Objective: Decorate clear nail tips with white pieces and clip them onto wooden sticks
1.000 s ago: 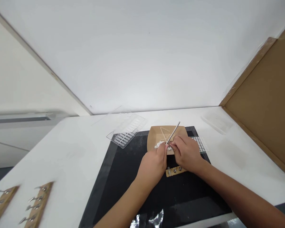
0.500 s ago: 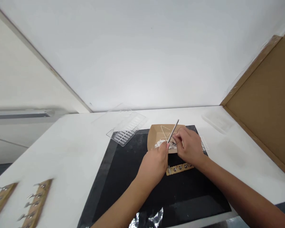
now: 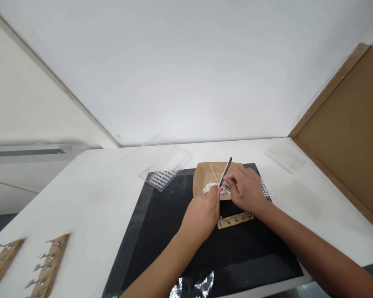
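My left hand (image 3: 202, 213) is closed round the lower end of a thin flat stick (image 3: 226, 170), dark along one side and pale along the other, like a nail file. It slants up and to the right. Beside the stick, the fingers of my right hand (image 3: 247, 187) are pinched together; whatever is between them is too small or hidden to make out. Both hands are over the front of a brown paper tray (image 3: 201, 176) with white scraps or small pieces in it. Just below them lies a wooden strip (image 3: 233, 220) with several metal studs.
A black mat (image 3: 161, 240) covers the middle of the white table (image 3: 90, 198). Clear plastic cases (image 3: 164, 176) lie at the back left, a translucent case (image 3: 284, 159) at the back right. Wooden strips with metal clips (image 3: 48, 265) are at front left. A cardboard panel (image 3: 345, 124) stands right.
The stick has turned a little, so more of its dark side shows, and its tip is slightly lower and further left. My hands have barely shifted.
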Demonstrator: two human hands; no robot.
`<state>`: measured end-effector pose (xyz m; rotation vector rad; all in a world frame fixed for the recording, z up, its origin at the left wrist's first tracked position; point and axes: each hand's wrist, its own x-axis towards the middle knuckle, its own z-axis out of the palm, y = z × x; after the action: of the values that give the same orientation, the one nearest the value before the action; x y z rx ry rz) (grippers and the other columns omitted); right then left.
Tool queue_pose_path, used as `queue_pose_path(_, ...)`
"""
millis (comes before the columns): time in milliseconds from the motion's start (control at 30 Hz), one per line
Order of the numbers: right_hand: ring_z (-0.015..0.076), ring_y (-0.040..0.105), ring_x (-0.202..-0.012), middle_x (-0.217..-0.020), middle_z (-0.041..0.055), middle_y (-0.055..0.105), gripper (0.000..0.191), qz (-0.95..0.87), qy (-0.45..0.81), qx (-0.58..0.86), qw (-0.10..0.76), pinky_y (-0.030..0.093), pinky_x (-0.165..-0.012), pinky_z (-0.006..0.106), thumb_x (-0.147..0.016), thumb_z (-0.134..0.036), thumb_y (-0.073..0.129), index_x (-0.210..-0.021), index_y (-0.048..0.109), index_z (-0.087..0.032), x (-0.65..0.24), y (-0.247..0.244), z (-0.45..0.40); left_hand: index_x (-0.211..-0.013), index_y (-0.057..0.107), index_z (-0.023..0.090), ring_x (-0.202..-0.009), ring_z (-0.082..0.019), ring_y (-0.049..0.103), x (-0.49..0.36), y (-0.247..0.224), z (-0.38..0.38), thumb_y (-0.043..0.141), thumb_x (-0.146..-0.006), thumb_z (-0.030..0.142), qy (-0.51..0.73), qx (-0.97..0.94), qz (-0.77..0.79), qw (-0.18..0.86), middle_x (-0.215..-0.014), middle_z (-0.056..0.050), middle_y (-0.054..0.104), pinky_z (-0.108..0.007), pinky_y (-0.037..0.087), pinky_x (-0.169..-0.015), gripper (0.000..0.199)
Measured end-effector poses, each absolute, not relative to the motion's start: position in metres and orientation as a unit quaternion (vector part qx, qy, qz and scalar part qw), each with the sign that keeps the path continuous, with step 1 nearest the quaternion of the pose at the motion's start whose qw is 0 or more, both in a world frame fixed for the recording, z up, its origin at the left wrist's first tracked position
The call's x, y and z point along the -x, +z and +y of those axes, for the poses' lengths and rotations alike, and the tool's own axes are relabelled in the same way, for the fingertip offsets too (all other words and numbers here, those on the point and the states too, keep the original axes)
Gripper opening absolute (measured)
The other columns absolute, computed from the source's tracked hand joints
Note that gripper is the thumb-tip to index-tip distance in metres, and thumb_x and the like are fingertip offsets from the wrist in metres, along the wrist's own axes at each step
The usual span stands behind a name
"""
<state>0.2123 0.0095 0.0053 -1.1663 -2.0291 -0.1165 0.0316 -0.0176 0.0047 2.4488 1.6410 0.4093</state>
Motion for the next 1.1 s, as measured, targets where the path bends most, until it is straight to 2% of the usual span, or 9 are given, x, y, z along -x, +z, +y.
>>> queue_pose_path(300,0.0186,0.051,-0.068,-0.075,0.0012,0.061,0.025,-0.819,-0.052,0.439,0.366,0.031,-0.067,0.036,-0.103,-0.021,0.052,-0.079,0.046,-0.023,-0.212,0.009,0.010,-0.104,0.062,0.018,-0.061,-0.024,0.071,-0.034,0.010,-0.020,0.036,-0.111,0.023,0.124,-0.818,0.557,0.069,-0.073,-0.007,0.073,-0.030,0.028,-0.052,0.027)
queue_pose_path(433,0.0175,0.050,-0.065,-0.073,0.0003,0.059,0.026,-0.782,-0.064,0.465,0.410,0.031,-0.066,0.036,-0.104,-0.020,0.052,-0.079,0.046,-0.023,-0.211,0.010,0.009,-0.102,0.061,0.018,-0.061,-0.023,0.070,-0.034,0.011,-0.021,0.035,-0.111,0.024,0.143,-0.818,0.550,0.087,-0.073,-0.006,0.072,-0.029,0.030,-0.053,0.029)
queue_pose_path(567,0.0177,0.053,-0.068,-0.075,0.0006,0.061,0.024,-0.819,-0.045,0.429,0.378,0.031,-0.067,0.036,-0.104,-0.020,0.053,-0.080,0.048,-0.023,-0.212,0.010,0.009,-0.101,0.060,0.018,-0.063,-0.023,0.071,-0.035,0.013,-0.021,0.036,-0.111,0.023,0.125,-0.819,0.553,0.092,-0.075,-0.007,0.073,-0.029,0.031,-0.054,0.027)
queue_pose_path(700,0.0174,0.051,-0.066,-0.074,0.0006,0.059,0.025,-0.772,-0.069,0.468,0.424,0.032,-0.067,0.036,-0.104,-0.020,0.053,-0.080,0.048,-0.023,-0.213,0.009,0.009,-0.105,0.060,0.018,-0.067,-0.024,0.072,-0.037,0.017,-0.022,0.032,-0.112,0.025,0.097,-0.819,0.559,0.093,-0.078,-0.008,0.074,-0.029,0.032,-0.054,0.030)
queue_pose_path(833,0.0164,0.053,-0.067,-0.076,0.0005,0.061,0.025,-0.811,-0.026,0.436,0.389,0.032,-0.066,0.035,-0.104,-0.022,0.054,-0.080,0.048,-0.022,-0.215,0.011,0.008,-0.108,0.060,0.018,-0.068,-0.026,0.073,-0.038,0.021,-0.025,0.030,-0.112,0.025,0.066,-0.820,0.561,0.096,-0.077,-0.009,0.073,-0.029,0.036,-0.054,0.031)
queue_pose_path(933,0.0161,0.051,-0.065,-0.075,0.0000,0.059,0.025,-0.791,-0.041,0.452,0.410,0.032,-0.065,0.035,-0.104,-0.021,0.054,-0.079,0.049,-0.022,-0.217,0.016,0.008,-0.108,0.061,0.018,-0.067,-0.025,0.073,-0.039,0.021,-0.025,0.029,-0.112,0.025,0.060,-0.825,0.553,0.097,-0.077,-0.009,0.073,-0.029,0.037,-0.055,0.033)
queue_pose_path(1100,0.0164,0.055,-0.067,-0.076,-0.0002,0.061,0.025,-0.790,0.007,0.445,0.422,0.036,-0.066,0.034,-0.104,-0.022,0.056,-0.080,0.051,-0.023,-0.219,0.023,0.006,-0.105,0.062,0.018,-0.065,-0.024,0.072,-0.041,0.019,-0.026,0.031,-0.112,0.024,0.068,-0.834,0.540,0.088,-0.073,-0.008,0.071,-0.027,0.039,-0.054,0.032)
